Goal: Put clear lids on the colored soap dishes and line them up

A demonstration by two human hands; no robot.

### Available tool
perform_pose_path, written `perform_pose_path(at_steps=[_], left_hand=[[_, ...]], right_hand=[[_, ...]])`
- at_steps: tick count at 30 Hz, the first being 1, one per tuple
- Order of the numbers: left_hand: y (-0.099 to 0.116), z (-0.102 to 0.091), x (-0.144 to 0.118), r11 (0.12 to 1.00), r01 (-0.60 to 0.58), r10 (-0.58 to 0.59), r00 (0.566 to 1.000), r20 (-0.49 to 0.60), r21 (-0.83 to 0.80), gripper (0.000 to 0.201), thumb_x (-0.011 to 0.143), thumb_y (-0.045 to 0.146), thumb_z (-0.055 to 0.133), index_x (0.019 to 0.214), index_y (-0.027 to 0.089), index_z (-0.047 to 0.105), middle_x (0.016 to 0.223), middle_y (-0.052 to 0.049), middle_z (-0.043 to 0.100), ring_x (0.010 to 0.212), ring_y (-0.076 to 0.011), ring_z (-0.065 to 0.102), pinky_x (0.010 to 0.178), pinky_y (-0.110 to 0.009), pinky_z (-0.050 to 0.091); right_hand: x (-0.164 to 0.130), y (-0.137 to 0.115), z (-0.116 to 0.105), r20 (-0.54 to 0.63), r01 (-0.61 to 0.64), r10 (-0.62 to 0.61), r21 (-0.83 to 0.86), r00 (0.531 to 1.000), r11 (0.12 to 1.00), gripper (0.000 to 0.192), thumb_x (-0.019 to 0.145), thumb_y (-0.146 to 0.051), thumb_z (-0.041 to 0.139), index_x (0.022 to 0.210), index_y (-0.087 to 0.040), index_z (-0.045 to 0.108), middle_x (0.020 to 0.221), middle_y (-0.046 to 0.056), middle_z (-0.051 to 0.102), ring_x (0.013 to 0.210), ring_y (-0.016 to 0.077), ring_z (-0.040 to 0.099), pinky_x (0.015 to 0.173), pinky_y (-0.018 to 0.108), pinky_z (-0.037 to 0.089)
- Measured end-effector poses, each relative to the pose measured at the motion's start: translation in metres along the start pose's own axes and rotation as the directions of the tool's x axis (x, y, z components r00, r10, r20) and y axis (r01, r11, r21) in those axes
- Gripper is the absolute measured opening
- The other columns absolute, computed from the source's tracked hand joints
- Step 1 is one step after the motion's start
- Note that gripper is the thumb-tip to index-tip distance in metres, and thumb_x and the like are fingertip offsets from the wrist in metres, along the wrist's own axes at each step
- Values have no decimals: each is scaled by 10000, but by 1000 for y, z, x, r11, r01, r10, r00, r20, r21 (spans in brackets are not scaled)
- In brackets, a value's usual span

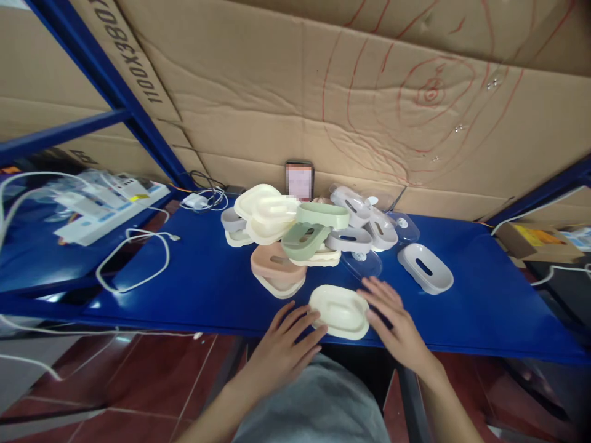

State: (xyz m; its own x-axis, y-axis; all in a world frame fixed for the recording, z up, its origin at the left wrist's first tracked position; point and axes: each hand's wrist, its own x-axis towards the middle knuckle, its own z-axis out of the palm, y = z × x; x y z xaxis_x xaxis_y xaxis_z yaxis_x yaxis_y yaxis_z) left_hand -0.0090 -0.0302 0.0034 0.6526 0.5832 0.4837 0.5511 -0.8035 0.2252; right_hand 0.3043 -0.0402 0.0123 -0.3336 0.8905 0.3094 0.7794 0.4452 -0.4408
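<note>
A cream oval soap dish (339, 311) lies near the front edge of the blue table (207, 283). My left hand (284, 344) rests flat at the dish's left side with fingertips touching its rim. My right hand (397, 320) lies flat against its right side, fingers spread. Neither hand grips it. Behind it is a heap of soap dishes (295, 237) in cream, green, pink and grey, and one grey dish (425, 267) sits apart to the right.
A phone (299, 181) leans on the cardboard wall (323, 92) behind the heap. White cables (138, 258) and a power strip (106, 206) lie at left. Clear plastic lids (360, 264) sit by the heap. A blue rack post (115, 86) slants at left.
</note>
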Motion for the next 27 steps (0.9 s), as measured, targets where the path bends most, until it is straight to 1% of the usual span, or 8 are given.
perform_pose_path(at_steps=[4,7,9,12,16,21,23,27], left_hand=[[-2,1,-9,996,68,-72,994,-77,-56,186,1052,198,615,1205,234,714,1158,-63,763,1153,-250,673,1100,-479,524],[-5,0,-10,994,76,-84,990,-109,-79,171,1047,183,619,1188,221,709,1113,-70,747,1100,-244,656,1039,-454,541],[-7,-1,-9,993,73,-82,991,-103,-93,151,1039,183,631,1160,222,711,1094,-69,735,1089,-243,646,1021,-440,544],[-10,-3,-5,992,68,-77,993,-85,-107,143,1024,168,645,1141,220,710,1077,-69,723,1073,-241,642,997,-425,549],[-12,-6,-1,993,58,-64,996,-62,-104,136,1023,185,650,1141,222,705,1173,-100,707,1089,-255,647,971,-436,567],[-12,-5,1,987,74,-80,996,-32,-145,71,1007,226,687,1075,231,704,1351,-128,657,1277,-288,631,1068,-469,577],[-12,-2,1,983,78,-82,997,-16,-167,152,1001,222,698,1152,231,691,1403,-139,638,1323,-290,628,1094,-467,584],[-14,3,-2,973,136,-136,991,15,-184,550,953,248,774,1464,240,569,1538,-177,555,1416,-320,594,1119,-469,594]], right_hand=[[16,22,3,-143,-137,107,-219,984,966,569,1103,-449,519,1648,-320,421,1623,113,549,1563,352,440,1270,671,307],[17,27,10,-201,-173,111,-324,973,930,592,1058,-569,567,1578,-290,526,1415,159,658,1389,387,587,1205,695,367],[12,28,12,-255,-224,137,-352,957,909,572,1035,-600,589,1505,-274,603,1289,169,657,1275,393,632,1134,691,439],[-1,31,6,-274,-242,165,-278,948,929,506,1042,-551,601,1464,-275,636,1267,159,609,1288,384,621,1081,622,531],[-22,34,-8,-236,-207,180,-95,955,974,460,1043,-487,634,1477,-336,617,1358,115,580,1412,340,579,1128,532,559],[-35,25,-16,-214,-207,207,23,955,978,421,1061,-422,611,1477,-359,614,1459,97,594,1420,323,593,1148,526,560],[-32,18,-12,-224,-197,202,43,954,979,417,1078,-395,574,1491,-353,603,1471,103,608,1393,312,618,1144,525,565],[-20,4,6,-237,-153,162,56,958,987,418,1085,-366,556,1502,-340,587,1474,105,627,1364,301,641,1123,521,585]])
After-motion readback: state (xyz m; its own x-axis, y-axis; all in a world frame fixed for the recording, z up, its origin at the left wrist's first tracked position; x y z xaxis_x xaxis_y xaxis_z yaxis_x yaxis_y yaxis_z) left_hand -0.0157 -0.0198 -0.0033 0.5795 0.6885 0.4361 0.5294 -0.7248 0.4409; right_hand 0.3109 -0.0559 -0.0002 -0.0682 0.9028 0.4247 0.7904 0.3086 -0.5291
